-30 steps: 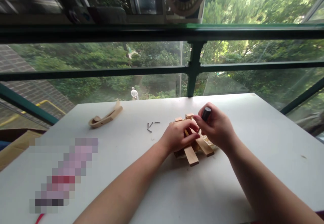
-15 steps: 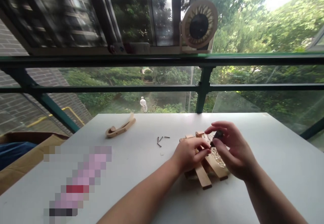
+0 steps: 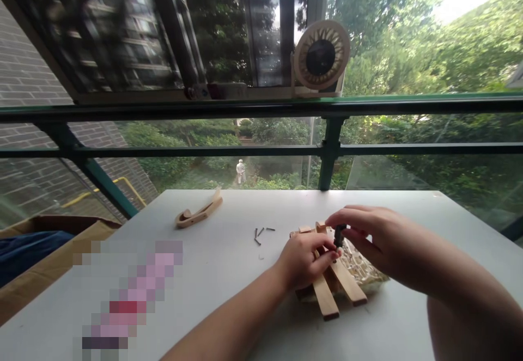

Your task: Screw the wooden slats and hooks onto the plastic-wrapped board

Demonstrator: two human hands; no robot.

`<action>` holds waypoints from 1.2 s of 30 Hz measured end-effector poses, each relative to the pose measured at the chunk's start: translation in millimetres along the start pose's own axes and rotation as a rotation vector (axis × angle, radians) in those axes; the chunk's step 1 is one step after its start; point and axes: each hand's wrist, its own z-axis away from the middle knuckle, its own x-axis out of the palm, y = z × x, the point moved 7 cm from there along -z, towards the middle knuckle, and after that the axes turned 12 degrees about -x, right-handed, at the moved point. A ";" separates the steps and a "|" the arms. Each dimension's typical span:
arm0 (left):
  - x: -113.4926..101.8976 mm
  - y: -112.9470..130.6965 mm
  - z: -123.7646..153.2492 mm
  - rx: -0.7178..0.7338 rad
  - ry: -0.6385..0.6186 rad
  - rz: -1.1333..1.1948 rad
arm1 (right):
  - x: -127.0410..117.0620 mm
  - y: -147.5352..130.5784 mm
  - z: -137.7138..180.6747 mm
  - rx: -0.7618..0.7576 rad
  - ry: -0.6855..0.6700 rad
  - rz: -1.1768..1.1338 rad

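A small wooden model (image 3: 339, 279) made of slats lies on the white table (image 3: 229, 295), right of centre. My left hand (image 3: 304, 260) is closed on its near left side, fingers curled round the slats. My right hand (image 3: 368, 236) reaches over the model from the right and pinches a small black tool (image 3: 338, 236) upright against its top. Part of the model is hidden under both hands.
Several small dark nails (image 3: 261, 233) lie left of the model. A curved wooden piece (image 3: 199, 214) rests at the back left. A cardboard box (image 3: 36, 257) stands beside the table's left edge. A glass railing (image 3: 327, 148) runs behind, with a round wooden wheel (image 3: 321, 56) on it.
The view has tilted upward, so the table sits lower in the picture. My right hand turned the black tool from held high to pressed down on the model. My left hand stayed on the slats.
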 end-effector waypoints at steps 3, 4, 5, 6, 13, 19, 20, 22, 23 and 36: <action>-0.5 -0.3 0.3 -0.017 -0.001 -0.013 | 0.9 -0.5 -4.1 -0.013 0.003 0.008; -0.6 0.0 0.2 -0.022 -0.003 -0.018 | 1.7 0.7 -4.5 -0.001 -0.002 0.017; -0.8 0.7 0.0 -0.027 -0.006 -0.024 | 2.8 2.4 -4.5 0.018 -0.014 0.025; -1.0 1.7 -0.2 -0.031 -0.011 -0.029 | 3.6 4.6 -4.1 0.043 -0.026 0.035; -8.2 18.8 -0.3 -0.066 -0.090 -0.077 | 2.8 14.9 -0.3 0.163 -0.057 0.056; -28.4 41.7 -3.7 -0.253 -0.232 -0.159 | 1.3 17.1 2.5 0.188 -0.060 0.047; -32.4 46.9 -5.5 -0.270 -0.240 -0.175 | 0.7 16.8 2.9 0.189 -0.060 0.047; -43.6 57.1 -10.4 -0.278 -0.168 -0.226 | -0.5 15.5 3.2 0.184 -0.056 0.046; -48.5 61.4 -12.7 -0.278 -0.123 -0.239 | -0.9 14.6 3.1 0.179 -0.053 0.045; -46.6 63.4 -17.9 -0.163 -0.079 -0.212 | -1.6 16.2 5.8 0.196 -0.047 -0.040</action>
